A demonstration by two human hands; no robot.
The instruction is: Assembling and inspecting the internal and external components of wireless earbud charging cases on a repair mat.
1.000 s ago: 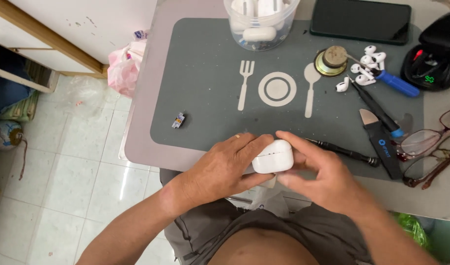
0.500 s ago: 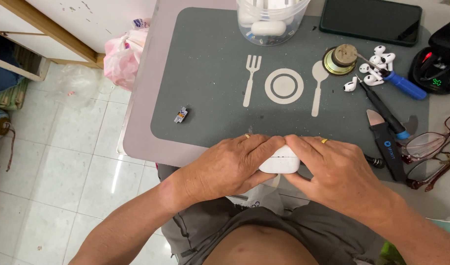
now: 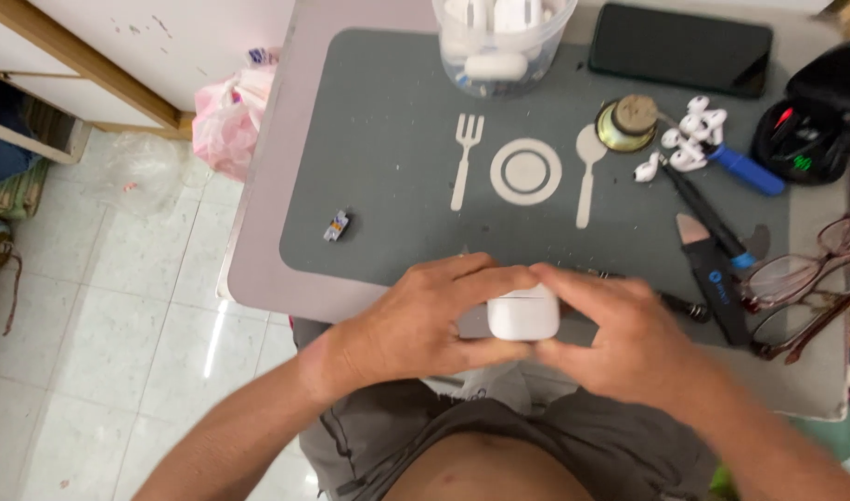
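Clamped between our left hand (image 3: 416, 325) and right hand (image 3: 620, 339) is a white case (image 3: 522, 315), at the grey mat's (image 3: 388, 139) near edge. White fork, plate and spoon shapes mark the mat's middle; a small blue-and-white chip (image 3: 336, 225) lies toward its left.

Left hand (image 3: 416, 325): enters from seven o'clock, forearm bare, palm down, fingers curled toward three o'clock, thumb underneath, closed in a grip. Right hand (image 3: 620, 334): enters from five o'clock, slightly blurred, fingers curled toward nine o'clock, fingertips meeting the left's.
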